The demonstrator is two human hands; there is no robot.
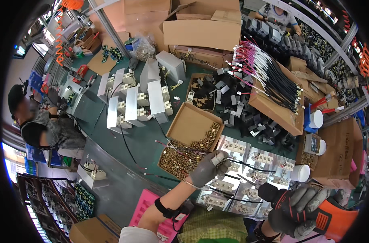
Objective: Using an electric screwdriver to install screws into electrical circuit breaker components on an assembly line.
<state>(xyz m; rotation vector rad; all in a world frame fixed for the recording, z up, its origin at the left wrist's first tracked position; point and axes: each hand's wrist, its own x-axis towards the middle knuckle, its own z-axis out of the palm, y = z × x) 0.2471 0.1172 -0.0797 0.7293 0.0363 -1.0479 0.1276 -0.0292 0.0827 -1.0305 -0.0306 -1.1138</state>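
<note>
My left hand [206, 169], in a grey glove, is closed in a pinch above the near edge of a box of brass screws [180, 160]. Whatever sits between its fingertips is too small to make out. Beside it lie silvery metal plates [233, 184] carrying pale terminal blocks, with black cables [249, 165] running across them. My right hand [308, 202], also gloved, is wrapped round the grip of an orange and black power drill [330, 216]. The drill's dark nose [268, 192] points left, over the right side of the plates.
Silver metal housings [131, 109] with terminal blocks stand at the back left. Black plastic parts [249, 115] lie heaped beyond the plates, near a carton of cables [277, 91]. White tubs [300, 173] stand at the right. One co-worker [42, 125] sits left, another [279, 18] works at the far right.
</note>
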